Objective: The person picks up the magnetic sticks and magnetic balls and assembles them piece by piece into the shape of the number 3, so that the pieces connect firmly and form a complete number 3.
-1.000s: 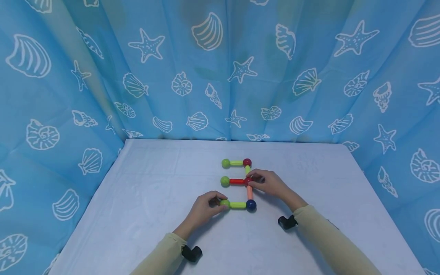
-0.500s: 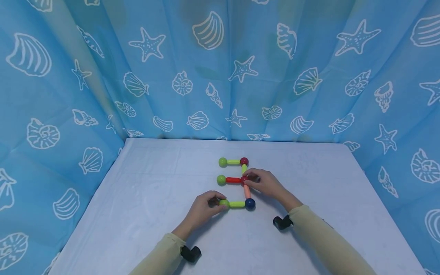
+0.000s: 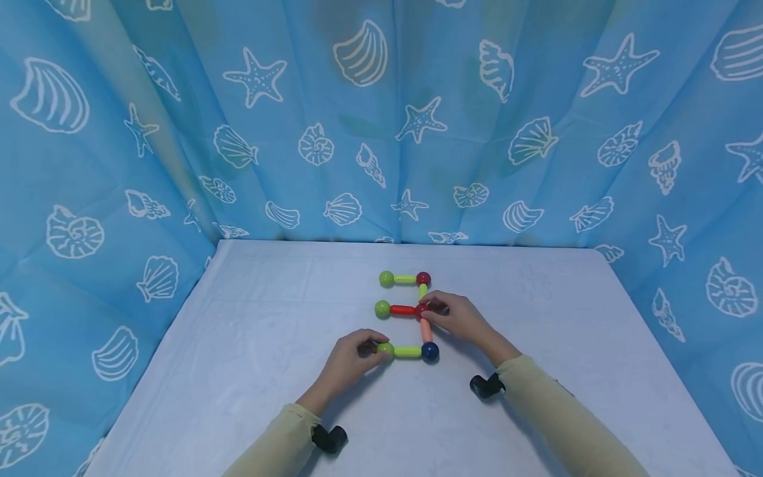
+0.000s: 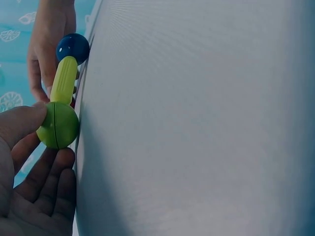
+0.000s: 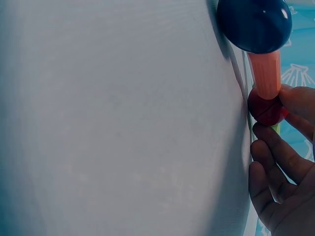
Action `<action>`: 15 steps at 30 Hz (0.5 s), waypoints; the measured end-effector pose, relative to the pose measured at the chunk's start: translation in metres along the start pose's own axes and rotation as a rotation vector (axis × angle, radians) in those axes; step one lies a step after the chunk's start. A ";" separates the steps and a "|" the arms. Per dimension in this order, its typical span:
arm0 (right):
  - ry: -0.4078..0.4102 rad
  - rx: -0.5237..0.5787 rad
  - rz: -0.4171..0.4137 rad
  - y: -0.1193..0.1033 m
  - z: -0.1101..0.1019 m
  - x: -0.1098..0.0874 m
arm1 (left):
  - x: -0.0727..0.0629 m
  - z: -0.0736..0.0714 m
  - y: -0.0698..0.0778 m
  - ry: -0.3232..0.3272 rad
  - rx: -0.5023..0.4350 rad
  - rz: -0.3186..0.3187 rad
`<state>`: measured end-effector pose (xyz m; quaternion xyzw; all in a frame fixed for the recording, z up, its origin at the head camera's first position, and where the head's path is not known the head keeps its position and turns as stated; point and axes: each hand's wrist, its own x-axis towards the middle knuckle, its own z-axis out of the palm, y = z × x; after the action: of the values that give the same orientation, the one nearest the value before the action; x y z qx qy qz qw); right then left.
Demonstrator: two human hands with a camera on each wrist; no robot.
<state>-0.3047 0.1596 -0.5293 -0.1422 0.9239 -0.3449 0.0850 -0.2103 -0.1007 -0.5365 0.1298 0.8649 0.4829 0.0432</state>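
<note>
On the table lies a joined figure of balls and rods, shaped like a reversed E. My left hand (image 3: pixel 348 361) pinches the near green ball (image 4: pixel 58 125) between thumb and fingers. From that ball a yellow-green rod (image 3: pixel 408 352) runs to a dark blue ball (image 3: pixel 430 352). My right hand (image 3: pixel 457 318) pinches the middle red ball (image 5: pixel 266 109), partly hidden by its fingers. An orange-pink rod (image 5: pixel 266 73) links it to the blue ball. A red rod (image 3: pixel 403 310) leads left to another green ball (image 3: pixel 382 309). The far arm has a dark red ball (image 3: pixel 423 279) and a green ball (image 3: pixel 386 279).
A white cloth covers the table (image 3: pixel 286 298). Behind and beside it hangs a blue curtain (image 3: pixel 369 119) printed with white shells and starfish. Black wrist cameras sit at the left sleeve (image 3: pixel 329 439) and right sleeve (image 3: pixel 487 385).
Both hands keep their pinch while the joined figure shifts slightly to the left and away. The right hand and forearm move a little left with it.
</note>
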 end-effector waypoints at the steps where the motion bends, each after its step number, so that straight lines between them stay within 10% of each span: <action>1: 0.001 0.001 0.003 0.000 0.000 0.000 | 0.000 0.000 0.000 0.000 0.000 0.001; 15: 0.027 -0.005 0.026 0.004 -0.005 -0.018 | -0.002 -0.002 -0.001 -0.012 0.029 -0.004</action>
<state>-0.2898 0.1716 -0.5273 -0.1255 0.9276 -0.3435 0.0767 -0.2088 -0.1031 -0.5366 0.1315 0.8717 0.4696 0.0476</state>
